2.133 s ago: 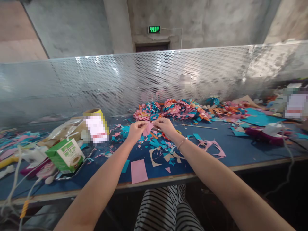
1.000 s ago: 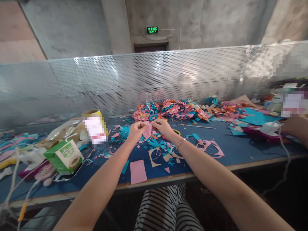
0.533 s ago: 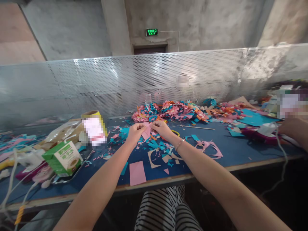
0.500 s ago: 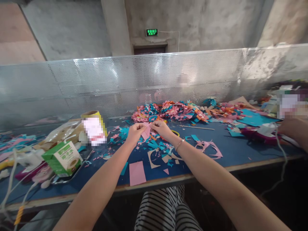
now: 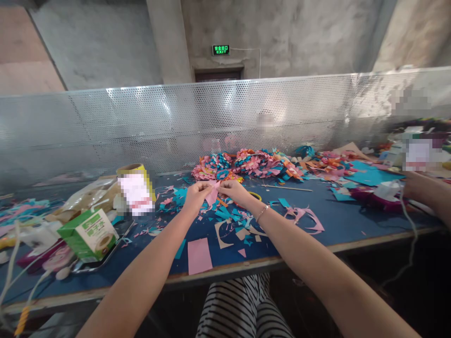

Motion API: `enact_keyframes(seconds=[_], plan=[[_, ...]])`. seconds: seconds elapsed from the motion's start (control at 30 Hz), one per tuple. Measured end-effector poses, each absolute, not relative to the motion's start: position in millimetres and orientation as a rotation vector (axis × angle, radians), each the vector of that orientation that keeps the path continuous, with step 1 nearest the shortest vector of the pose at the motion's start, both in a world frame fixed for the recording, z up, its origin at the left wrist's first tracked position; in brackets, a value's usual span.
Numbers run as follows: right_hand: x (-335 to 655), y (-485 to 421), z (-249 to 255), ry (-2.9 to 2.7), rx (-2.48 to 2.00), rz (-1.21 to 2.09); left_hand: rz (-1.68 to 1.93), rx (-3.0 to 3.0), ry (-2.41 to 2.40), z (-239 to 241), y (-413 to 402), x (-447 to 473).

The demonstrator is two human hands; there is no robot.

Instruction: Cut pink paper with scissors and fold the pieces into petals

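Between my two hands is a small piece of pink paper (image 5: 212, 195), held up over the blue table top. My left hand (image 5: 197, 194) pinches its left side, and my right hand (image 5: 230, 188) grips its upper right edge, fingertips close together. Behind the hands lies a heap of pink, blue and orange paper flowers (image 5: 252, 162). Below them, blue and cream paper scraps (image 5: 229, 213) are scattered about. A pink paper rectangle (image 5: 199, 256) rests flat at the table's front edge. Part of a yellow ring (image 5: 255, 195) shows beside my right wrist.
On the left stand a green-and-white drink carton (image 5: 93, 234) on a tray, a yellow roll (image 5: 150, 185) and white cables (image 5: 12, 263). A perforated metal screen (image 5: 141, 122) runs along the back. Another person's hand (image 5: 419, 185) is at the far right, near blue sheets (image 5: 373, 173).
My hands keep hold of the pink paper in nearly the same place. The view has shifted slightly, and the other person's hand at the right has moved a little.
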State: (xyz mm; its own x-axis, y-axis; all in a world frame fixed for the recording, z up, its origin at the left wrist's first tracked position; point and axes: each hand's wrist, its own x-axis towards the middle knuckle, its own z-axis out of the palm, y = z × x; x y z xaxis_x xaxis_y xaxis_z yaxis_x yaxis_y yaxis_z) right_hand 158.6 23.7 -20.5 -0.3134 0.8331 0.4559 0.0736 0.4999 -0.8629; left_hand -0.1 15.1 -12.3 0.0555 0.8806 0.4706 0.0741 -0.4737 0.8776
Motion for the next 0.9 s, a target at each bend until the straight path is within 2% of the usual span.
enact_keyframes(seconds=[0.27, 0.47, 0.77, 0.9], plan=[[162.5, 19.7, -17.0, -1.8, -0.794, 0.802, 1.443, 1.64, 0.971, -8.5, 12.0, 1.0], [162.4, 16.6, -16.1, -1.905, -0.827, 0.702, 1.411, 1.933, 1.107, -3.6, 4.0, 2.3], [165.2, 10.7, -11.8, -1.876, -0.865, 0.949, 1.471, 1.946, 1.128, -8.2, 2.9, 8.0], [160.3, -0.7, -9.9, -2.048, -0.856, 1.018, 1.647, 1.75, 1.135, -4.8, 9.2, -0.6]])
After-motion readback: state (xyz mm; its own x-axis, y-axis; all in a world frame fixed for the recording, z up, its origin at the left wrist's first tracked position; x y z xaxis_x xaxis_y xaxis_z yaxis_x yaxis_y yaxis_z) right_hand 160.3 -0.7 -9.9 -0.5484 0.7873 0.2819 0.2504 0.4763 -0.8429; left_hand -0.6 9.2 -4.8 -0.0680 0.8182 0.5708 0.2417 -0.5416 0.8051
